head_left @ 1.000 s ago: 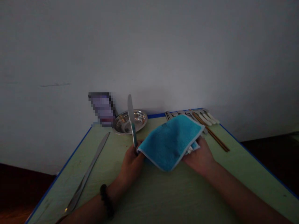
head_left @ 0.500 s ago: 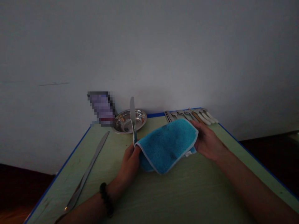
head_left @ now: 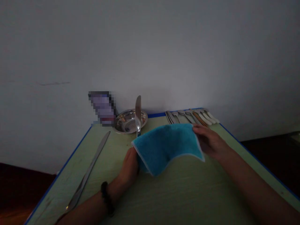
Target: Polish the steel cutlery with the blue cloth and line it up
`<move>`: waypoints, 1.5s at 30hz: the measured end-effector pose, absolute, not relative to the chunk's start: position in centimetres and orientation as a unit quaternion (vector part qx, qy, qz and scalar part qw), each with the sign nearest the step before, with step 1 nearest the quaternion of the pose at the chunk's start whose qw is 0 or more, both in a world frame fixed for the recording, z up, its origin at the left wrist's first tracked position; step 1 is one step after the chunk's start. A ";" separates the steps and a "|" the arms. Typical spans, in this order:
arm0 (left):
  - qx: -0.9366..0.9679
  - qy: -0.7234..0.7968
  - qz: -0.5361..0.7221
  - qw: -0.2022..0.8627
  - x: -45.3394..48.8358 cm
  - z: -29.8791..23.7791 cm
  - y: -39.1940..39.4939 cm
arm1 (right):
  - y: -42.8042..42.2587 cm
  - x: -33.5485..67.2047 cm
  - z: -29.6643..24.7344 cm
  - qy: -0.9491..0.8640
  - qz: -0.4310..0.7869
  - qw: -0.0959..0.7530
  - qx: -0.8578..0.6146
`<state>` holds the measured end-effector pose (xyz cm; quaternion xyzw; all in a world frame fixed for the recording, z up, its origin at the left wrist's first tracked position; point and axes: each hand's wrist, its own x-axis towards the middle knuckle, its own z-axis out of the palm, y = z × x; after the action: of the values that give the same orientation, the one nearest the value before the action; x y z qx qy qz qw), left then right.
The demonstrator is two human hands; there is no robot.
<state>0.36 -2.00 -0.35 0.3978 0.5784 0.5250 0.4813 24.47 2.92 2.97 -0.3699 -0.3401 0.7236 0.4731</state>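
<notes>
My left hand (head_left: 129, 167) is closed round the lower part of a table knife (head_left: 138, 109), whose shiny blade points up. A blue cloth (head_left: 167, 143) with a pale hem hangs between my hands, and its left end covers the knife's handle and my left fingers. With fingers closed, my right hand (head_left: 209, 140) grips the cloth's upper right edge. On the table to the left of my left hand lies another table knife (head_left: 91, 167), partly hidden by my forearm.
Behind the raised knife is a round steel bowl (head_left: 123, 125). A blurred-out phone-like object (head_left: 103, 107) leans at the back left. Several pieces of cutlery (head_left: 185, 116), some with white handles, line the back right edge of the green table (head_left: 164, 200), against the wall.
The upright knife has turned to show its blade broadside and shifted slightly right. The cloth's right end has opened out, with a corner now hanging below my right hand.
</notes>
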 end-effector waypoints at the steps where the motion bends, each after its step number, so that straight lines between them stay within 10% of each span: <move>1: 0.397 0.579 0.517 0.491 0.4 -0.2 -2.0 | 2.9 24.6 3.0 -0.316 0.732 0.481 -0.364; 11: 0.338 0.477 0.561 0.587 1.0 0.5 -1.6 | 3.2 24.5 3.6 -0.337 0.625 0.535 -0.458; 33: 0.456 0.550 0.541 0.444 0.5 0.1 -1.8 | 3.9 25.4 3.3 -0.359 0.651 0.530 -0.407; 45: 0.506 0.578 0.490 0.412 0.8 0.7 -1.9 | 2.8 25.5 3.1 -0.416 0.710 0.329 -0.463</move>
<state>0.76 -1.90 0.73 0.5058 0.5781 0.4902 0.4118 25.47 2.80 3.13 -0.4628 -0.4158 0.7103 0.3293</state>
